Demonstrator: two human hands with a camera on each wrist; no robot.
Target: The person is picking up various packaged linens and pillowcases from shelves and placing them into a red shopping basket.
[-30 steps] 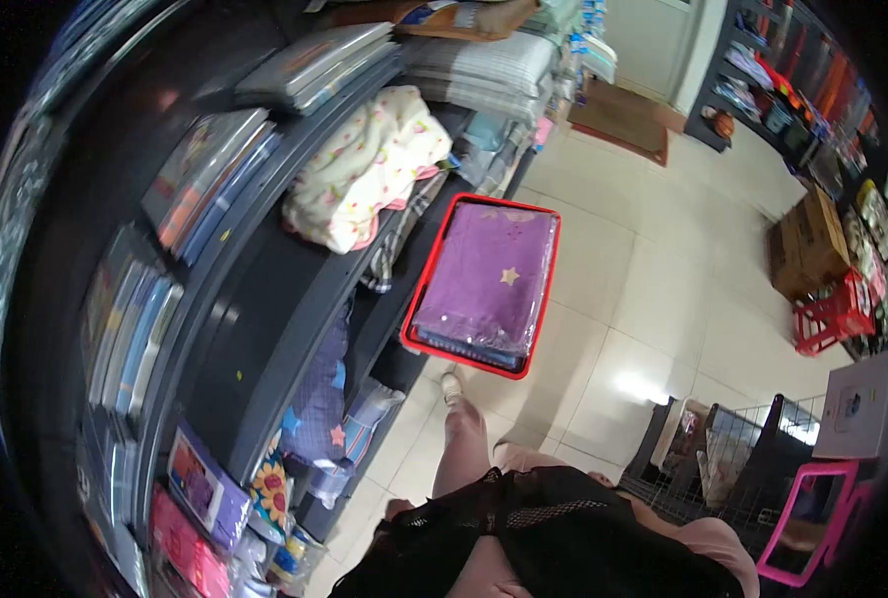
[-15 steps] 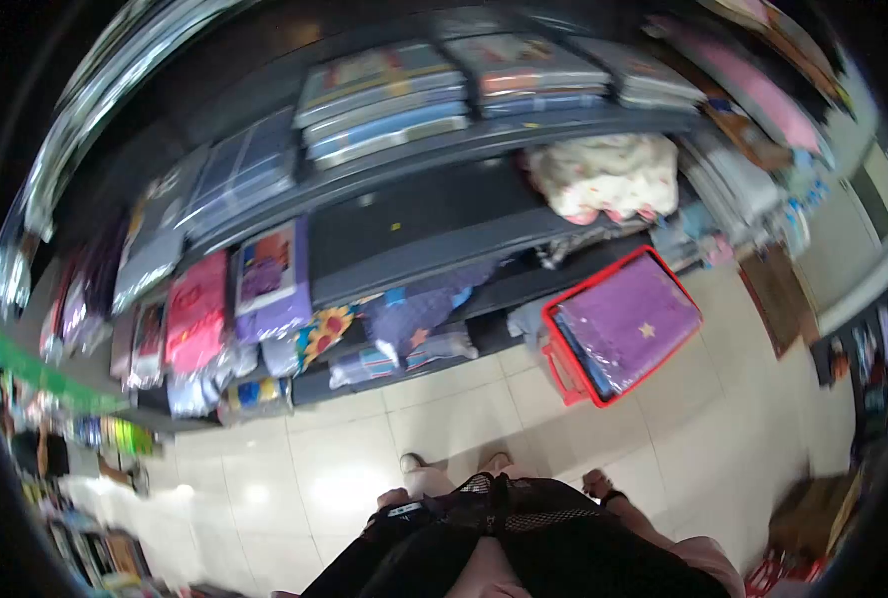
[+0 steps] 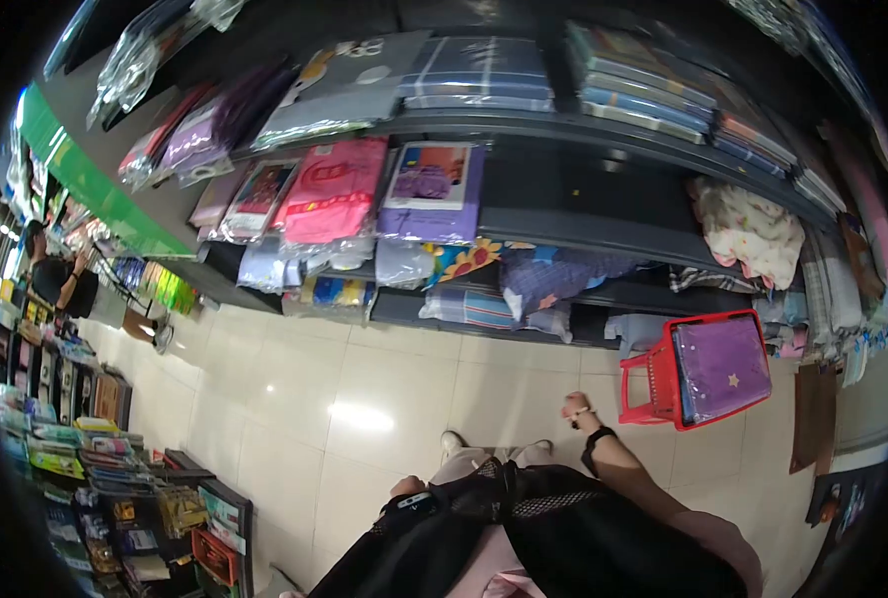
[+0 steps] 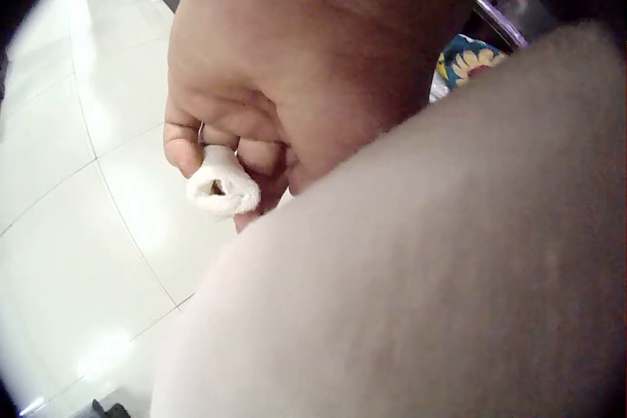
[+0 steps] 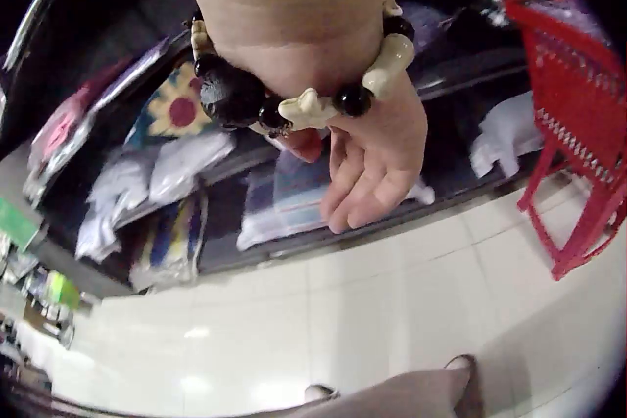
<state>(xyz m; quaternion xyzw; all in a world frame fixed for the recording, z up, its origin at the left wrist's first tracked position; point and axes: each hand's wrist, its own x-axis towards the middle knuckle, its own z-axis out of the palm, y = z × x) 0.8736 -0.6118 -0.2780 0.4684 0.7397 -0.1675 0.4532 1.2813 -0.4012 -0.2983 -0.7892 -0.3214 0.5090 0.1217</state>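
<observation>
My left hand (image 3: pixel 409 485) hangs low in front of my body, its fingers loosely curled. A white, soft-looking wrapping (image 4: pixel 223 188) with a hollow end sits over one of its fingers. My right hand (image 3: pixel 576 407) hangs above the floor with relaxed, bent fingers and nothing seen in them; a bracelet (image 5: pixel 312 106) of black and cream beads circles its wrist. Nearest to it stands a red shopping basket (image 3: pixel 675 384), just to the right, its red handle (image 3: pixel 635 391) towards the hand. In the basket lies a purple packaged textile (image 3: pixel 725 364) with a star on it.
Dark shelves (image 3: pixel 583 204) ahead carry packaged bedding, a pink pack (image 3: pixel 334 189), a purple pack (image 3: pixel 429 194) and a white patterned blanket (image 3: pixel 748 229). At the far left stands another person (image 3: pixel 60 279). A goods rack (image 3: pixel 135 498) stands at the lower left, on tiled floor (image 3: pixel 294 389).
The view has swung left along the shelves, so the basket has shifted to the right side. Both hands have come into view beside my body, and the other person shows more fully.
</observation>
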